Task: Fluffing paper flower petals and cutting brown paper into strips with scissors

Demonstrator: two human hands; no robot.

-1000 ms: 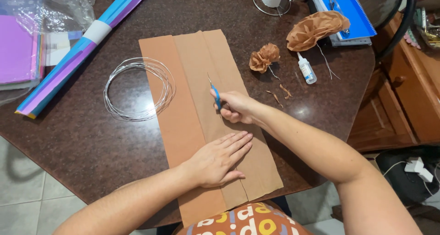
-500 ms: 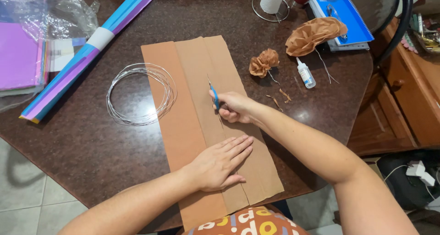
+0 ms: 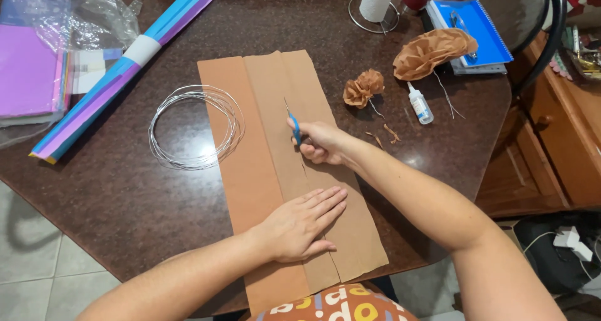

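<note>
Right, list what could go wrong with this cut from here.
The left hand lies flat on the brown paper right beside the slit, so the paper could shift or the cut could wander if that hold slips. The right hand drives the blue scissors along thin paper, which might tear. The wire coil touches the sheet's edge and could snag it.

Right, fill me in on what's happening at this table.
A person is cutting a long folded sheet of brown paper lengthwise on a dark table. The right hand works small blue scissors partway up the sheet, while the left hand lies flat on the paper below. A coil of wire lies to the left, two paper flowers and a glue bottle to the right.
</note>
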